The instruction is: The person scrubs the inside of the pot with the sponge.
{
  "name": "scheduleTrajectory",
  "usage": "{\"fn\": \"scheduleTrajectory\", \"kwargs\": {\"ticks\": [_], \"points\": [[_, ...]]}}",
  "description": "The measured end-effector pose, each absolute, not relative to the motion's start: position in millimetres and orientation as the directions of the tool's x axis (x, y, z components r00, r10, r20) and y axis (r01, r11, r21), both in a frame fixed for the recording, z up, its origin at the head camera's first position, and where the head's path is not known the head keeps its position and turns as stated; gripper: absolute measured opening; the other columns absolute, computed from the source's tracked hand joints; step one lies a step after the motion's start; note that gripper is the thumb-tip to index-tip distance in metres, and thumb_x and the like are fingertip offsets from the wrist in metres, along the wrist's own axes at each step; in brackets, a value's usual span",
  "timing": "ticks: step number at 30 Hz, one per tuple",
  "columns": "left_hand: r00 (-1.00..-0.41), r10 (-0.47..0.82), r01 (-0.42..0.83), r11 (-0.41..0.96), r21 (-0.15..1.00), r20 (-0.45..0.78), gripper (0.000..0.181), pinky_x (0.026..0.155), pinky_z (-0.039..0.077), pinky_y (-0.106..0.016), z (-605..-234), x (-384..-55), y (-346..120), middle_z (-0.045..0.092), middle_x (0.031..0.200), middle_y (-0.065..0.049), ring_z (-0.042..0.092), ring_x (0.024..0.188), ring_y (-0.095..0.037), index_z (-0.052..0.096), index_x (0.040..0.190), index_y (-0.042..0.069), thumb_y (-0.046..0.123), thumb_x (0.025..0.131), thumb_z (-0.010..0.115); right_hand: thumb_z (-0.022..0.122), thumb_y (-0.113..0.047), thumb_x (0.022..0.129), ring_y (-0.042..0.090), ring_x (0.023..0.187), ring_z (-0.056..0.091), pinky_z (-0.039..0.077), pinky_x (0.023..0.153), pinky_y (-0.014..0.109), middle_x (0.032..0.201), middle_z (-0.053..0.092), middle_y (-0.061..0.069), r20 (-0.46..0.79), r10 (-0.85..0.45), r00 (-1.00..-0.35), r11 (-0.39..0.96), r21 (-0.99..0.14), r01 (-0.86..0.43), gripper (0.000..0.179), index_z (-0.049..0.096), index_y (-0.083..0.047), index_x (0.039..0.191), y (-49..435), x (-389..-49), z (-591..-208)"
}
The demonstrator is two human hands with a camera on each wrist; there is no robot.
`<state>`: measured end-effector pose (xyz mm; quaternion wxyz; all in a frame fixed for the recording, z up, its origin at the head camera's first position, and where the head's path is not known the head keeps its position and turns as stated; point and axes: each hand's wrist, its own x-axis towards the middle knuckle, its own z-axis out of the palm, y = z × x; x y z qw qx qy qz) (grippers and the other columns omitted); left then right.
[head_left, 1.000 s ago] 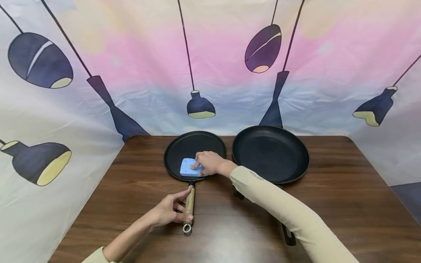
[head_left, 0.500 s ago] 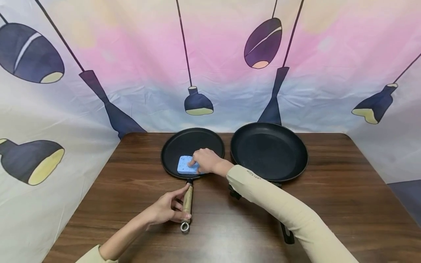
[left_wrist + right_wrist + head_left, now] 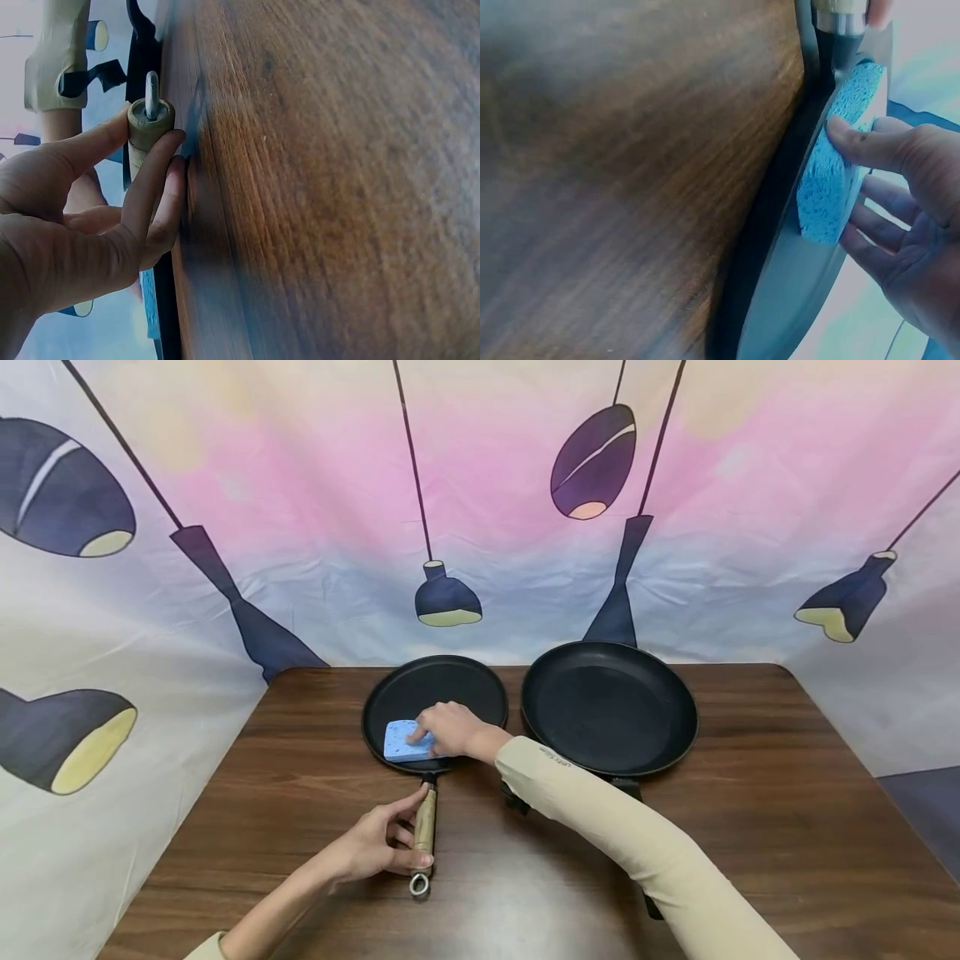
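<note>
A small black flat frying pan (image 3: 442, 681) lies on the wooden table, its wood handle (image 3: 424, 822) pointing toward me. My left hand (image 3: 378, 842) grips that handle; in the left wrist view the thumb and fingers pinch it near its metal hanging ring (image 3: 152, 94). On the near left part of the pan lies a blue sponge (image 3: 399, 741). My right hand (image 3: 452, 729) holds the sponge against the pan surface. From the right wrist view, the thumb presses the sponge's side edge (image 3: 829, 176) and the other fingers lie over its top.
To the right stands a larger black frying pan (image 3: 611, 710), its handle partly hidden under my right forearm (image 3: 592, 827). The brown wooden table (image 3: 765, 793) extends around both pans. Behind it hangs a cloth backdrop (image 3: 330, 485) printed with lamps.
My right hand has slid the sponge a little leftward across the small pan. The left hand keeps its grip on the handle. The head view has shifted slightly.
</note>
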<state>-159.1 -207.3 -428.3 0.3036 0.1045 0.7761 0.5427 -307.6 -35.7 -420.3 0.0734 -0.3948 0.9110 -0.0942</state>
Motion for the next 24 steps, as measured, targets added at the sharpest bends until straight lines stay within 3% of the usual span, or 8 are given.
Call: {"fn": "scheduleTrajectory", "kwargs": {"ticks": [7, 11, 18, 24], "points": [[-0.798, 0.485, -0.185, 0.367, 0.912, -0.357, 0.104, 0.078, 0.066, -0.033, -430.4, -158.2, -206.3, 0.043, 0.131, -0.025, 0.062, 0.095, -0.017, 0.016, 0.163, 0.005, 0.006, 0.084, 0.084, 0.076, -0.021, 0.095, 0.015, 0.126, 0.062, 0.059, 0.096, 0.028, 0.138, 0.066, -0.005, -0.049, -0.709, -0.704, 0.692, -0.243, -0.68, 0.042, 0.067, -0.029, 0.135, -54.4, -317.9, -426.8], [-0.795, 0.486, -0.202, 0.351, 0.914, -0.363, 0.105, 0.078, 0.066, -0.035, -430.2, -157.5, -206.0, 0.042, 0.131, -0.024, 0.062, 0.094, -0.017, 0.015, 0.164, 0.006, 0.004, 0.084, 0.084, 0.07, -0.022, 0.099, 0.016, 0.126, 0.062, 0.06, 0.093, 0.028, 0.144, 0.061, -0.002, -0.046, -0.681, -0.731, 0.724, -0.19, -0.663, 0.044, 0.062, -0.029, 0.142, -68.5, -324.0, -430.1], [-0.792, 0.486, -0.215, 0.343, 0.914, -0.369, 0.105, 0.077, 0.066, -0.037, -431.1, -155.9, -207.0, 0.043, 0.13, -0.024, 0.063, 0.094, -0.017, 0.016, 0.164, 0.008, 0.005, 0.084, 0.084, 0.056, -0.032, 0.107, 0.022, 0.134, 0.055, 0.055, 0.107, 0.035, 0.151, 0.054, 0.004, -0.051, -0.627, -0.777, 0.779, -0.017, -0.627, 0.048, 0.046, -0.029, 0.154, -85.0, -339.5, -436.3], [-0.797, 0.482, -0.216, 0.335, 0.917, -0.364, 0.105, 0.078, 0.066, -0.038, -430.1, -158.3, -207.4, 0.043, 0.131, -0.025, 0.064, 0.094, -0.017, 0.016, 0.164, 0.009, 0.006, 0.084, 0.084, 0.051, -0.032, 0.109, 0.023, 0.137, 0.053, 0.053, 0.109, 0.037, 0.153, 0.051, 0.007, -0.016, -0.548, -0.836, 0.836, -0.015, -0.548, 0.047, 0.044, -0.027, 0.156, -83.7, -357.6, -438.4]]}}
